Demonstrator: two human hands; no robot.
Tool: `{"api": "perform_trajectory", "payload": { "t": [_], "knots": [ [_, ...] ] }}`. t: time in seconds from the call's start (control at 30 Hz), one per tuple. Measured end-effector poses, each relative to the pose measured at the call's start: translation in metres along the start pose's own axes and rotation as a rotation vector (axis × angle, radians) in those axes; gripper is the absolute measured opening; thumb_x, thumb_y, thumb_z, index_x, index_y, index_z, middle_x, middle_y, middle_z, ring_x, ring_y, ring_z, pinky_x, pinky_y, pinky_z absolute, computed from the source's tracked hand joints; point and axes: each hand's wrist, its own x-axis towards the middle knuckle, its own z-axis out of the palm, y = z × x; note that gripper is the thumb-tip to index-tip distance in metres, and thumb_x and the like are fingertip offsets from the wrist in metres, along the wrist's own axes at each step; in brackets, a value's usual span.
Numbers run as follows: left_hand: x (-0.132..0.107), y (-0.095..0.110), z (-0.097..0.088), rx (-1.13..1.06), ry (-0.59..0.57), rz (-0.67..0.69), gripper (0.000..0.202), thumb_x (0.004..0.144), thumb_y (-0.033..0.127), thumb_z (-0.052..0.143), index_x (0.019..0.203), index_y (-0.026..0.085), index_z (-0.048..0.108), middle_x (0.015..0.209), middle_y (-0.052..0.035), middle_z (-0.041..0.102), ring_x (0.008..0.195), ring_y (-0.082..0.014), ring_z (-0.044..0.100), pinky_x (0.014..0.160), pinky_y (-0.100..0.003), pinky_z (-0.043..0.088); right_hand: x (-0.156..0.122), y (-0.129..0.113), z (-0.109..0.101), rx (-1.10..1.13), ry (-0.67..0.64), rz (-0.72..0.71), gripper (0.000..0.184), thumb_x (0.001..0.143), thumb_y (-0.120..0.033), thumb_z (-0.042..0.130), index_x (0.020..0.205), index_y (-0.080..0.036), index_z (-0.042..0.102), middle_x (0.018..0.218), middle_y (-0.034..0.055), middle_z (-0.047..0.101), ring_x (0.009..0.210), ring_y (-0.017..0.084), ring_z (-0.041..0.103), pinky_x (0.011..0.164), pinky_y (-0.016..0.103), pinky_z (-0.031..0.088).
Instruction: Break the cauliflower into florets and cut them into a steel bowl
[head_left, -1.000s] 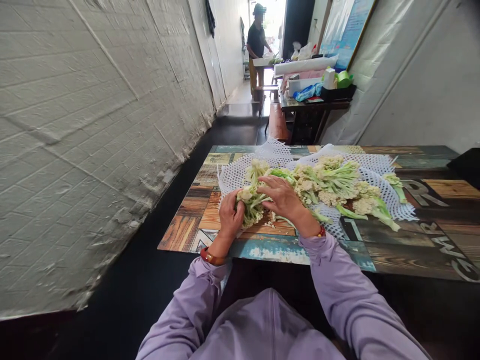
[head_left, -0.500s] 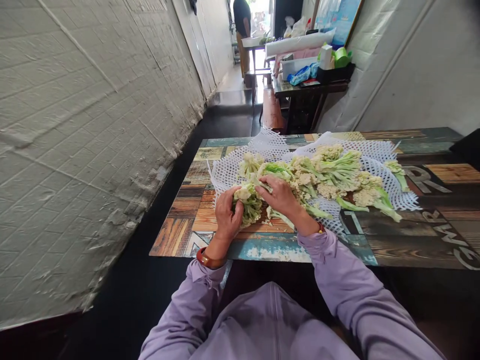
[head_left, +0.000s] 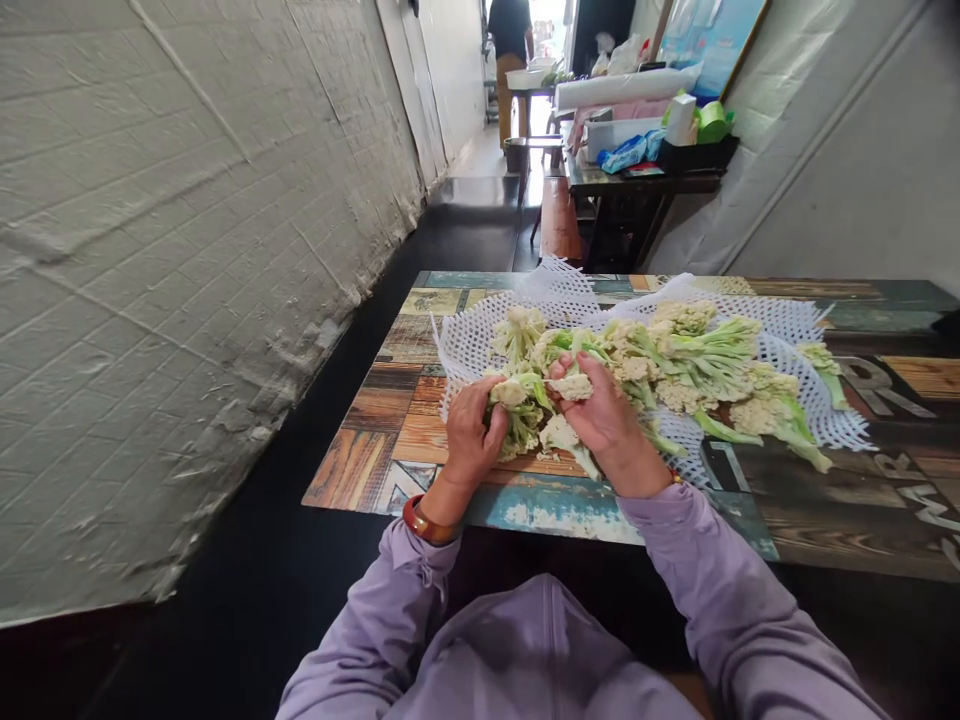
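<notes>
My left hand (head_left: 472, 425) is wrapped round a head of cauliflower (head_left: 523, 425) with green stems, near the table's front edge. Just right of it, my right hand (head_left: 602, 408) grips a small cauliflower floret (head_left: 571, 386) between thumb and fingers, its pale top facing the left hand. A loose floret (head_left: 560, 434) with a long stem lies below the right hand. Beyond both hands, more cauliflower pieces (head_left: 705, 355) are heaped on white foam netting (head_left: 472, 345). Part of the cauliflower head is hidden by my left fingers.
The patterned wooden table (head_left: 360, 440) holds everything. A white brick-patterned wall (head_left: 225, 250) runs along the left. Farther back, a dark table (head_left: 600, 180) carries a blue packet (head_left: 630, 152), boxes and a white roll (head_left: 622, 90). A person (head_left: 510, 60) stands far down the passage.
My right hand has turned palm up and drawn slightly away from the left, now with a floret in its fingers. My left hand keeps its hold. The view has shifted slightly.
</notes>
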Motion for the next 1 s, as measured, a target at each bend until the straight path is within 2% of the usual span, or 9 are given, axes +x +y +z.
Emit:
{"api": "perform_trajectory", "payload": {
  "t": [0.13, 0.2, 0.27, 0.33, 0.43, 0.53, 0.7, 0.9, 1.0],
  "knots": [
    [-0.001, -0.004, 0.001, -0.01, 0.011, -0.063, 0.03, 0.095, 0.023, 0.046, 0.122, 0.019, 0.059, 0.115, -0.0106, 0.07, 0.109, -0.0215, 0.065, 0.095, -0.037, 0.05, 0.01, -0.018, -0.03, 0.325, 0.047, 0.158, 0.035, 0.103, -0.039, 0.02, 0.095, -0.025, 0.051, 0.075, 0.0061, 0.056, 0.074, 0.023, 0.06, 0.065, 0.037, 0.052],
    [-0.002, -0.006, 0.002, -0.014, 0.003, -0.1, 0.03, 0.095, 0.024, 0.046, 0.122, 0.019, 0.059, 0.115, -0.0104, 0.07, 0.109, -0.0218, 0.065, 0.095, -0.037, 0.05, 0.015, -0.022, -0.047, 0.46, 0.153, 0.208, 0.03, 0.101, -0.043, 0.025, 0.087, -0.026, 0.046, 0.073, 0.0047, 0.053, 0.073, 0.022, 0.058, 0.065, 0.037, 0.051],
    [-0.002, -0.007, 0.002, -0.022, 0.003, -0.107, 0.03, 0.095, 0.025, 0.046, 0.121, 0.019, 0.059, 0.115, -0.0104, 0.07, 0.11, -0.0219, 0.065, 0.096, -0.037, 0.05, 0.018, -0.02, -0.059, 0.409, 0.332, 0.181, 0.027, 0.1, -0.043, 0.033, 0.085, -0.026, 0.047, 0.077, 0.0054, 0.057, 0.076, 0.022, 0.059, 0.07, 0.037, 0.05],
    [-0.001, -0.006, 0.002, -0.027, 0.008, -0.107, 0.031, 0.095, 0.025, 0.046, 0.122, 0.019, 0.059, 0.117, -0.0107, 0.07, 0.111, -0.022, 0.064, 0.097, -0.037, 0.05, 0.019, -0.012, -0.064, 0.137, 0.427, 0.1, 0.026, 0.099, -0.043, 0.042, 0.09, -0.023, 0.055, 0.085, 0.0087, 0.065, 0.084, 0.022, 0.061, 0.079, 0.039, 0.049],
    [-0.001, -0.005, 0.002, -0.012, -0.005, -0.115, 0.033, 0.095, 0.025, 0.046, 0.124, 0.02, 0.059, 0.119, -0.0107, 0.069, 0.113, -0.0218, 0.064, 0.098, -0.038, 0.049, 0.019, 0.003, -0.065, -0.39, 0.293, 0.005, 0.028, 0.097, -0.043, 0.052, 0.102, -0.02, 0.066, 0.104, 0.0136, 0.07, 0.101, 0.027, 0.061, 0.093, 0.045, 0.044],
    [0.0, -0.004, 0.001, 0.004, -0.009, -0.109, 0.034, 0.095, 0.026, 0.045, 0.125, 0.019, 0.059, 0.119, -0.0109, 0.069, 0.113, -0.0218, 0.064, 0.098, -0.038, 0.049, 0.016, 0.01, -0.064, -0.668, 0.148, -0.018, 0.033, 0.096, -0.038, 0.055, 0.121, -0.021, 0.066, 0.121, 0.0143, 0.066, 0.113, 0.032, 0.056, 0.101, 0.052, 0.04],
    [-0.001, -0.004, 0.0, -0.023, 0.008, -0.061, 0.033, 0.096, 0.025, 0.045, 0.124, 0.019, 0.059, 0.118, -0.0106, 0.07, 0.113, -0.0215, 0.064, 0.098, -0.037, 0.049, 0.011, -0.011, -0.048, -0.594, 0.196, -0.144, 0.039, 0.099, -0.033, 0.047, 0.134, -0.024, 0.059, 0.134, 0.0132, 0.06, 0.129, 0.033, 0.05, 0.11, 0.057, 0.036],
    [-0.001, -0.004, 0.0, -0.032, -0.018, -0.082, 0.035, 0.096, 0.024, 0.043, 0.128, 0.019, 0.057, 0.119, -0.0114, 0.069, 0.114, -0.0224, 0.063, 0.1, -0.038, 0.048, 0.011, -0.039, -0.004, -0.331, -0.205, -0.281, 0.04, 0.103, -0.029, 0.034, 0.133, -0.024, 0.06, 0.126, 0.0094, 0.067, 0.12, 0.025, 0.06, 0.104, 0.043, 0.048],
    [-0.002, -0.004, 0.0, -0.023, -0.025, -0.082, 0.035, 0.096, 0.026, 0.043, 0.128, 0.019, 0.057, 0.119, -0.0116, 0.069, 0.113, -0.0222, 0.063, 0.1, -0.038, 0.048, 0.013, -0.041, 0.005, -0.319, -0.231, -0.271, 0.035, 0.104, -0.032, 0.035, 0.118, -0.022, 0.065, 0.11, 0.0101, 0.07, 0.106, 0.024, 0.063, 0.095, 0.04, 0.051]
  ]
}}
